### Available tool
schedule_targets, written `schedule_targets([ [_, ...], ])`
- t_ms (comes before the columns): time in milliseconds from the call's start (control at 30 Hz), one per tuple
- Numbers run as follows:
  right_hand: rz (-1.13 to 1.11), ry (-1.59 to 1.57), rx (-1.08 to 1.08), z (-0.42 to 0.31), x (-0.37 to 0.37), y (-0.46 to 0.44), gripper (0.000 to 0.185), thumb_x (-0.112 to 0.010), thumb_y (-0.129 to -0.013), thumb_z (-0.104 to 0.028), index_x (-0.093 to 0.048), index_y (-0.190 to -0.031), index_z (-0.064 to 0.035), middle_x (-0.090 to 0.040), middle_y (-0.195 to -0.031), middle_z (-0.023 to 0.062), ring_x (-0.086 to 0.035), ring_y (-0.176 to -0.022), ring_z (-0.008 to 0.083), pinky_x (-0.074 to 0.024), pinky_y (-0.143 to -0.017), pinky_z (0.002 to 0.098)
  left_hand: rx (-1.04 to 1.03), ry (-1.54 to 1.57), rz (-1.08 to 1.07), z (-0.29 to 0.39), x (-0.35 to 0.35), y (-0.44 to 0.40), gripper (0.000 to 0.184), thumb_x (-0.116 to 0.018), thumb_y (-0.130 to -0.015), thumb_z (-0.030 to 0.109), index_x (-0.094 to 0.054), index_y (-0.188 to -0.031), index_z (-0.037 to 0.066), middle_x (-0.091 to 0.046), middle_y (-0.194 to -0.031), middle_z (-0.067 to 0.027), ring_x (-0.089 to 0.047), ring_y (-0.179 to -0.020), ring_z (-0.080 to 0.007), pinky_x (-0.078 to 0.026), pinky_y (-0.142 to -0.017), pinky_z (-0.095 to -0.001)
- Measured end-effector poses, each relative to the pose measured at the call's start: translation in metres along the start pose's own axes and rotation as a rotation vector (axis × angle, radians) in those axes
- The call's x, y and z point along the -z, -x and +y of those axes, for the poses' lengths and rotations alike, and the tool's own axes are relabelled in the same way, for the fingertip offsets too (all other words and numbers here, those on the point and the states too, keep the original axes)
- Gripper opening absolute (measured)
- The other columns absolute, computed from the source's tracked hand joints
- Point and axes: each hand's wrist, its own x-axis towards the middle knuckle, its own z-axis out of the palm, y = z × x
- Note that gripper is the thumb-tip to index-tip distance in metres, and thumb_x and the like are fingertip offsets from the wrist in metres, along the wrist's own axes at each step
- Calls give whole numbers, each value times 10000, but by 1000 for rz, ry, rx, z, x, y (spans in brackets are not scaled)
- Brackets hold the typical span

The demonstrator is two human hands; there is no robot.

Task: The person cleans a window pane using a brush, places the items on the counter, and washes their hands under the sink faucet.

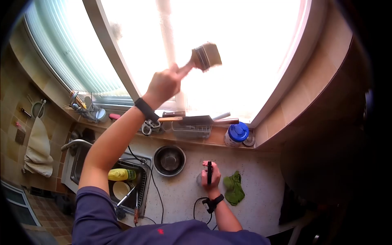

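Note:
My left hand [163, 85] is raised in front of the bright window, its fingers closed around the handle of a wide, flat paintbrush [207, 56]. The pale bristles point right, and the brush looks slightly blurred. Lower down, over the countertop, my right hand [213, 179] grips a thin black object [210, 173] seen edge-on, so its kind is unclear. A crumpled green cloth [234, 188] lies just right of that hand. To its left stands a round metal bowl [156, 160].
On the left, the sink [141, 204] holds a yellow bottle [118, 174] and dishes. A knife [196, 121] lies over a clear rack [192, 130] on the sill. Beside it is a blue-lidded container [237, 132]. A black cable [157, 188] crosses the counter [261, 175].

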Motion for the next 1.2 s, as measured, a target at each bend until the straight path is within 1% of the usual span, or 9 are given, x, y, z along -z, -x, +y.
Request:
schedule_targets([
  [133,9,1,9,2,0,5,268,-592,-805,5,-605,-1072,-10,-685,-1067,163,-705,-875,282,-609,-716,340,269,198,193,-2,13,-23,566,-545,-916,15,-547,-1471,128,-602,-765,-136,-624,-523,-260,-569,-503,-352],
  [267,-6,15,33,4,1,6,262,-597,-805,1,-606,-1067,-7,-685,-1069,167,-707,-879,283,-615,-704,336,-79,33,-157,4,-6,12,570,-562,-904,14,-556,-1463,128,-603,-772,-112,-638,-543,-233,-580,-513,-355],
  [367,7,-7,15,4,0,5,262,-591,-806,5,-606,-1067,-8,-687,-1070,167,-707,-880,288,-611,-708,338,382,124,216,-6,25,-21,529,-580,-901,24,-604,-1420,120,-595,-779,-107,-627,-530,-219,-569,-495,-341],
  [500,1,-13,14,6,0,9,260,-597,-809,-3,-607,-1068,-19,-692,-1060,157,-704,-853,280,-583,-728,349,-142,-4,-188,16,-11,14,557,-544,-910,0,-572,-1453,121,-601,-771,-122,-617,-511,-183,-560,-471,-322],
  [667,8,44,27,9,2,9,270,-610,-810,-19,-605,-1080,-30,-697,-1045,145,-698,-828,279,-560,-748,361,291,109,270,-6,16,-28,559,-547,-953,13,-518,-1502,111,-631,-758,-122,-575,-478,-170,-559,-473,-316],
  [800,-13,51,4,2,3,8,271,-607,-816,-27,-601,-1087,-32,-698,-1052,146,-702,-787,279,-568,-723,356,-133,-31,-229,24,-4,11,603,-570,-886,-9,-562,-1472,130,-595,-755,-118,-635,-532,-196,-573,-512,-333],
  [933,15,75,71,8,-2,6,278,-604,-820,-31,-596,-1098,-37,-700,-1056,142,-704,-739,261,-574,-699,352,282,44,193,-1,27,-33,533,-536,-952,14,-556,-1474,124,-601,-739,-113,-597,-512,-189,-561,-493,-335],
  [1100,12,53,43,6,0,6,270,-609,-811,-23,-601,-1081,-32,-699,-1054,146,-704,-751,258,-582,-708,347,-134,-15,-240,21,-3,2,524,-575,-925,13,-602,-1434,136,-636,-803,-125,-606,-517,-182,-577,-520,-338],
  [1200,14,50,42,7,-1,6,268,-608,-808,-18,-601,-1076,-27,-697,-1049,148,-700,-759,258,-584,-710,343,94,27,33,5,8,-19,520,-567,-945,-4,-594,-1444,137,-630,-771,-102,-580,-500,-151,-561,-492,-306],
])
